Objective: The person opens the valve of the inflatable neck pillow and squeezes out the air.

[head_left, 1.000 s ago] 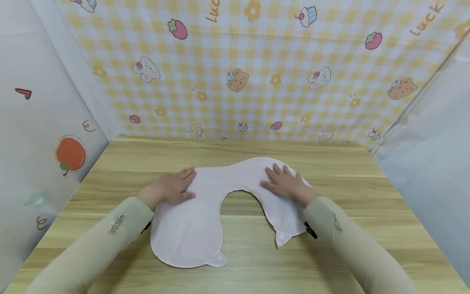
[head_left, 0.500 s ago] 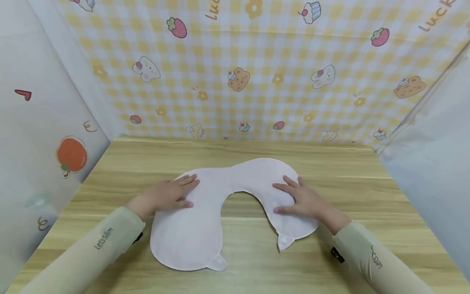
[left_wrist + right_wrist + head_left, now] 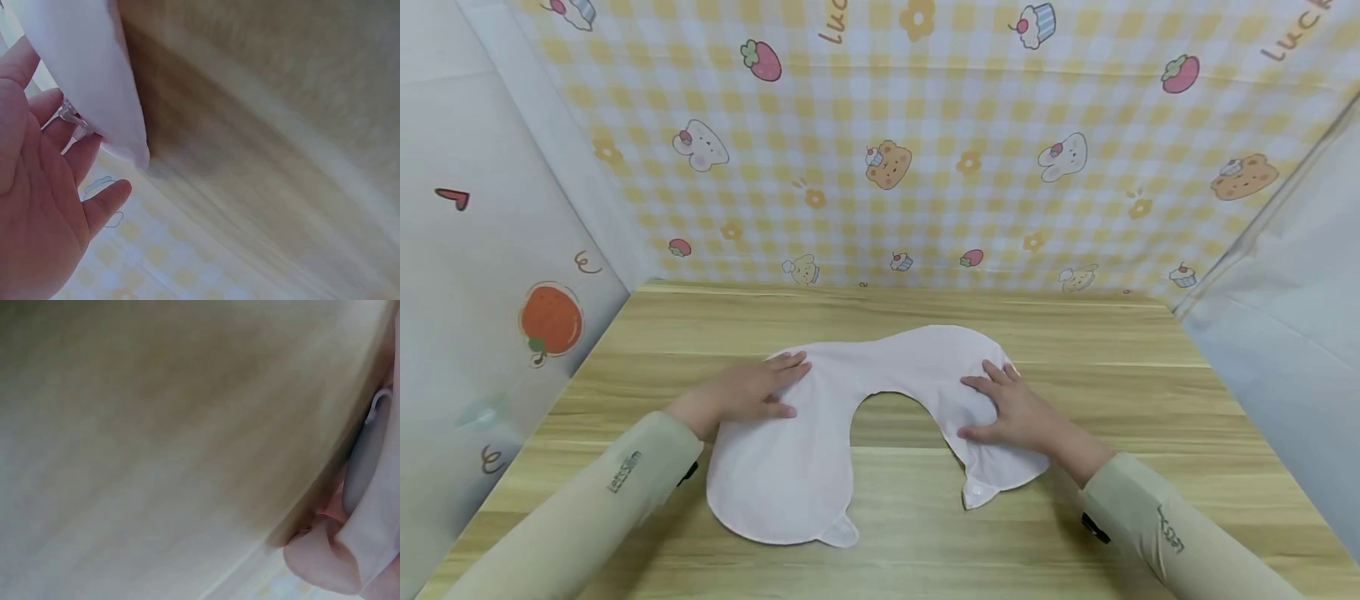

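Note:
A flat, pale pink U-shaped neck pillow (image 3: 775, 483) lies on the table, its two ends toward me, each with a small tab. The right tab (image 3: 977, 493) carries a snap. My left hand (image 3: 745, 396) rests on the pillow's upper left part with its fingers extended. In the left wrist view, a small clear plastic piece (image 3: 74, 119) sits by those fingers at the pillow's edge; whether they hold it I cannot tell. My right hand (image 3: 1018, 412) lies on the right lobe, fingers spread. The right wrist view shows a grey part (image 3: 365, 465) beneath the pillow's fabric.
The wood-grain table (image 3: 910, 558) surrounds the pillow. Behind it stands a yellow checked cloth wall (image 3: 820, 108) with cartoon prints. White sheets close off the left side (image 3: 490, 250) and the right side (image 3: 1292, 333).
My right hand has slid right and toward me over the right lobe, with the forearm swung outward. The left hand has shifted slightly toward me. The pillow has barely moved.

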`<state>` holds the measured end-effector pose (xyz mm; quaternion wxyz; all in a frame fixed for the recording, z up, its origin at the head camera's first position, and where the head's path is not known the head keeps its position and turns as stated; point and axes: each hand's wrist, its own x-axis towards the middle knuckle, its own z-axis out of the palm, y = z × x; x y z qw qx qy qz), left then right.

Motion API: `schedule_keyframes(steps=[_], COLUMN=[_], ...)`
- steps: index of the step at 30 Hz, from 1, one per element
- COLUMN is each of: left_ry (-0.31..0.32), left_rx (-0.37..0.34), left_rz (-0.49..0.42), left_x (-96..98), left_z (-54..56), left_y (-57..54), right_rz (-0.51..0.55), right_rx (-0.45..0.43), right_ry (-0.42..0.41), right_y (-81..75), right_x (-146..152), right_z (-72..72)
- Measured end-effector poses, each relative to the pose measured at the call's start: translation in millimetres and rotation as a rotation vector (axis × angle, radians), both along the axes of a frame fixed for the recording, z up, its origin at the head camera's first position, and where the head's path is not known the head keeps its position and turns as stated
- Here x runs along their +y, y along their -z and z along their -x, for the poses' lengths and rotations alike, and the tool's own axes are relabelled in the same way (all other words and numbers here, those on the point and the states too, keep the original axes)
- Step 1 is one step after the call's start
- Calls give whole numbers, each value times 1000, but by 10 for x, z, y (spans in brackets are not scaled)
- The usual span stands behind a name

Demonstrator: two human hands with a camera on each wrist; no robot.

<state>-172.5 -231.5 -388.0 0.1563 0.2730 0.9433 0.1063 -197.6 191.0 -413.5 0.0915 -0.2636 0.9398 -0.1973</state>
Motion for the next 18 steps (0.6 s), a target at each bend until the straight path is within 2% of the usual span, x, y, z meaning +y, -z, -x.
schedule_keyframes(steps=[6, 9, 14, 18], left_ry=[-12, -33, -60, -69], left_rx=[-47, -63, -71, -17], left_rz=[-10, 4, 24, -5], left_x=[55, 85, 29, -54], left_z=[198, 240, 130, 43], left_y=[-19, -48, -84, -39], right_rz=[0, 10, -5, -52], right_rx=[39, 44, 67, 79], right_ry=[35, 25, 1, 1], right_y=[-2, -4, 18, 29], right_x=[6, 47, 125, 134], right_z=[67, 63, -34, -12])
